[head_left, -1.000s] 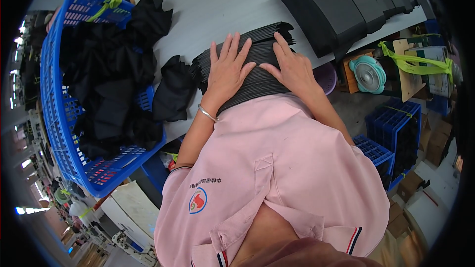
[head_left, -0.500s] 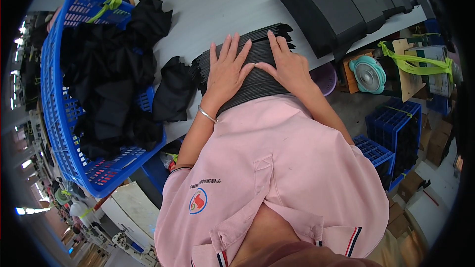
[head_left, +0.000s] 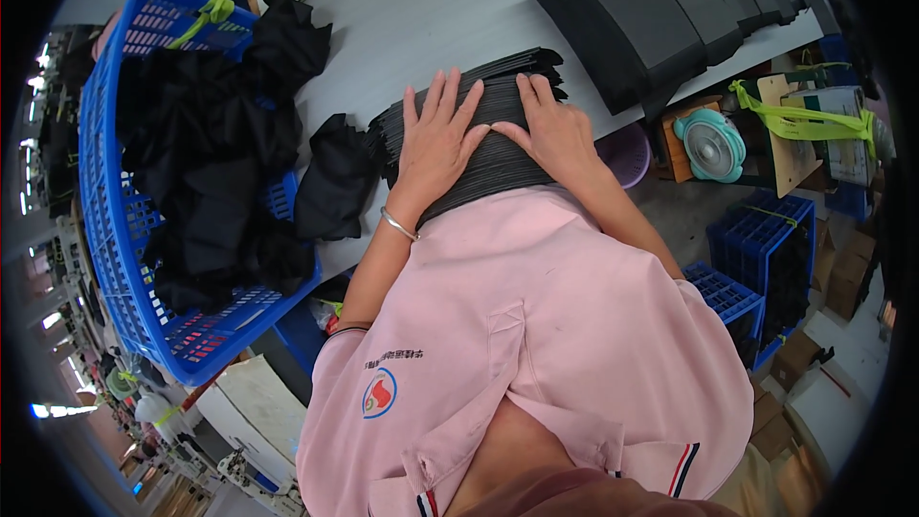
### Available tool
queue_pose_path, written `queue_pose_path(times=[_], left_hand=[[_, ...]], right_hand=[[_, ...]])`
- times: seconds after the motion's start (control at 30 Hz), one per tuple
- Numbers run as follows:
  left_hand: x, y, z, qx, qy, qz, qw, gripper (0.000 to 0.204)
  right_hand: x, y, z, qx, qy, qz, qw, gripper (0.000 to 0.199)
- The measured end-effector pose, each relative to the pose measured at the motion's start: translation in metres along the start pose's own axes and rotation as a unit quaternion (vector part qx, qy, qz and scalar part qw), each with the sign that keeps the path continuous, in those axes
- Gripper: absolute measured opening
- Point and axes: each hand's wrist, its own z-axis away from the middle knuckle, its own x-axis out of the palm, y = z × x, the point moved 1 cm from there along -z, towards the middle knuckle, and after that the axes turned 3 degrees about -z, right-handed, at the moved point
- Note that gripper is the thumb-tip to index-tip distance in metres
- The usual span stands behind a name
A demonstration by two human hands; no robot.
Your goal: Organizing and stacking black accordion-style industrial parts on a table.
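A stack of black fabric pieces (head_left: 490, 159) lies at the table's near edge, its many thin layers showing as fine lines. My left hand (head_left: 437, 139) rests flat on the left part of it, fingers spread and pointing away from me. On the right part lies my right hand (head_left: 557, 137), palm down with its fingers stretched out. The two thumbs meet near the middle of the stack. Left of my left hand, a loose black fabric piece (head_left: 335, 177) lies by the basket. Neither hand is closed around anything.
A blue plastic basket (head_left: 107, 220) heaped with black cloth (head_left: 215, 163) stands left. Overlapping dark fabric piles (head_left: 632, 14) cover the table's far right. Beyond the right edge are a teal fan (head_left: 709, 145), a purple basket (head_left: 627, 161) and blue crates (head_left: 761, 244).
The fingers of my right hand have drawn back slightly toward me on the stack. My left hand stays nearly in place.
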Motion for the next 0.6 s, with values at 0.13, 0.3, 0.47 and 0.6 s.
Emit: queue_pose_path(times=[0.13,0.3,0.47,0.6], left_hand=[[-0.0003,-0.0001,-0.0003,0.001,0.005,0.000,1.000,0.059],[-0.0015,0.0002,-0.0007,0.010,0.015,0.004,1.000,0.060],[-0.0020,0.0004,-0.0011,0.010,0.017,0.004,1.000,0.060],[-0.0009,0.0002,-0.0011,0.008,0.015,0.005,1.000,0.060]], right_hand=[[-0.0038,0.0013,-0.0016,0.001,0.014,-0.032,0.999,0.073],[-0.0025,0.0065,-0.0026,-0.026,0.015,-0.029,0.999,0.070],[-0.0058,0.0035,-0.0047,0.006,-0.034,-0.031,0.999,0.067],[-0.0009,0.0008,-0.0003,-0.001,-0.020,-0.006,1.000,0.070]])
